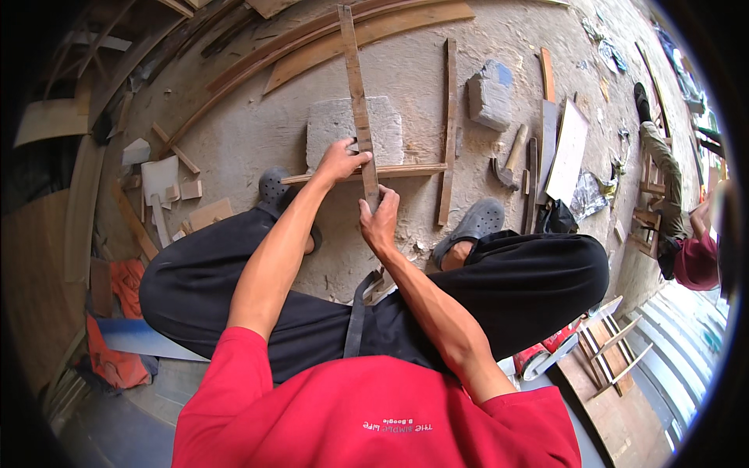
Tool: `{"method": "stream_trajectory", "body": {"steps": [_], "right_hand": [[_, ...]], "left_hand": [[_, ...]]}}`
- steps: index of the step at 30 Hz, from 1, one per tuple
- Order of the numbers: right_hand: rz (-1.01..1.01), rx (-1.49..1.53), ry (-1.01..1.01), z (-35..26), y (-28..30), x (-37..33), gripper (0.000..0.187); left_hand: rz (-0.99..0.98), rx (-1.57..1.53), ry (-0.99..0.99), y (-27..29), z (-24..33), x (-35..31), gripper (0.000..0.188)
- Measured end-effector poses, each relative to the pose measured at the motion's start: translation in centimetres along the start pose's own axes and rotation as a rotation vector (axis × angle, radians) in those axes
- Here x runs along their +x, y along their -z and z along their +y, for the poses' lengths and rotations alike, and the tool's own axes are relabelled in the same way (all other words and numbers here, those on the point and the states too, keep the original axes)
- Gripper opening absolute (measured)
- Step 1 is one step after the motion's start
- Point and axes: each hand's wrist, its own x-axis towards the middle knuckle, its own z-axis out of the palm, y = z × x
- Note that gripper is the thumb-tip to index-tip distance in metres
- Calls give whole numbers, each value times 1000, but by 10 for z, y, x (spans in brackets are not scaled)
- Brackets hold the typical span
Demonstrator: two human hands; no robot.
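A long, narrow wooden strip (355, 78) runs away from me over a pale concrete block (324, 129). A shorter wooden crosspiece (413, 169) passes crosswise at the block's near edge, meeting the strip. My left hand (340, 162) is closed on the strip near this crossing, with its thumb and fingertips at the strip's left edge. Around the strip's near end, my right hand (380, 222) is closed, thumb and fingers gripping it. The crosspiece's right end comes up to another upright-lying strip (448, 132); whether they are joined I cannot tell.
To the right lie a hammer (512, 156), a second concrete block (490, 97) and a white board (567, 152). Long planks (374, 39) lie at the far side. Wood offcuts (211, 213) are scattered at left. Another person (694, 261) is at the far right.
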Motion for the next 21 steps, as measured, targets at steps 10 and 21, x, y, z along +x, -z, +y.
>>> {"method": "stream_trajectory", "body": {"steps": [10, 21], "right_hand": [[37, -91, 199, -25, 6, -4, 52], [6, -214, 533, -67, 11, -25, 57]], "left_hand": [[23, -11, 25, 4, 25, -15, 35], [-159, -959, 85, 28, 42, -44, 54]]}}
